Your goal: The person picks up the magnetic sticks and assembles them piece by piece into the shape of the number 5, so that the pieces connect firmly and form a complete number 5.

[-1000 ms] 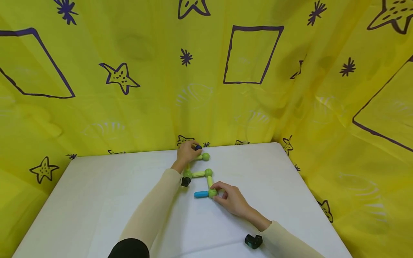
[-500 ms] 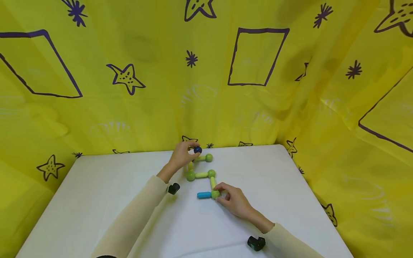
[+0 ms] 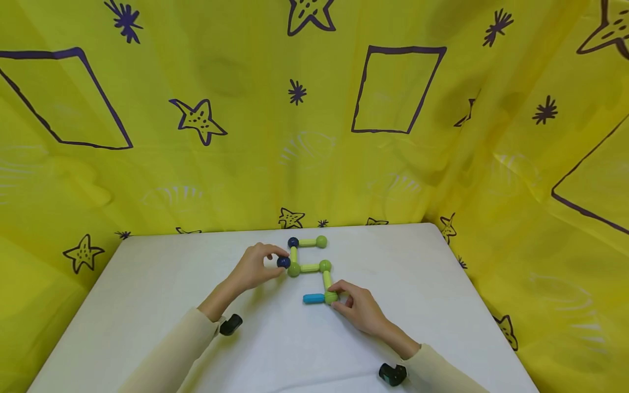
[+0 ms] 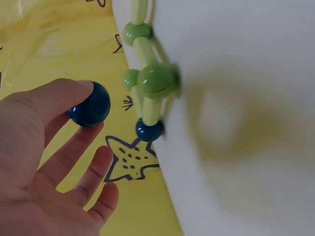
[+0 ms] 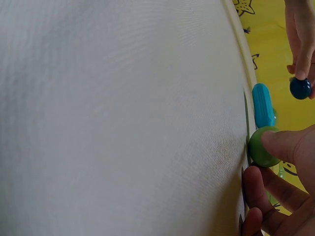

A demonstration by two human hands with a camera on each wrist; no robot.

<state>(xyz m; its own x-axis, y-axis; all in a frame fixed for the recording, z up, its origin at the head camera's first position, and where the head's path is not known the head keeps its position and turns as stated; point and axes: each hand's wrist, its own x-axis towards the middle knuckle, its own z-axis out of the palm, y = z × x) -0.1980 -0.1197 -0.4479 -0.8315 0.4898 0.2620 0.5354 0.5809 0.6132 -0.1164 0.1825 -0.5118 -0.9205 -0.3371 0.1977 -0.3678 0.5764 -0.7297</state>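
Observation:
My left hand (image 3: 251, 268) pinches a loose dark blue ball (image 4: 93, 105) between thumb and fingers. It is held off the table, just left of a zigzag chain of balls and pale green sticks (image 3: 309, 268). A second dark blue ball (image 3: 293, 242) forms the chain's far left corner, joined by a stick to a green ball (image 3: 321, 241). At the near end, my right hand (image 3: 361, 311) holds another green ball (image 5: 262, 147) between thumb and fingers. From that ball a bright blue stick (image 3: 313, 298) points left. The right fingers partly cover the ball.
The chain lies on a white table (image 3: 162, 295), towards its back edge. Yellow curtains (image 3: 236, 180) with dark star and frame drawings hang behind and at the sides. A black wrist camera (image 3: 231, 325) sits on the left wrist, another wrist camera (image 3: 392, 375) on the right.
My left hand has drawn back towards me and left with the loose dark blue ball, uncovering the chain's far corner. The right hand stays at the near green ball. The head view shifts slightly.

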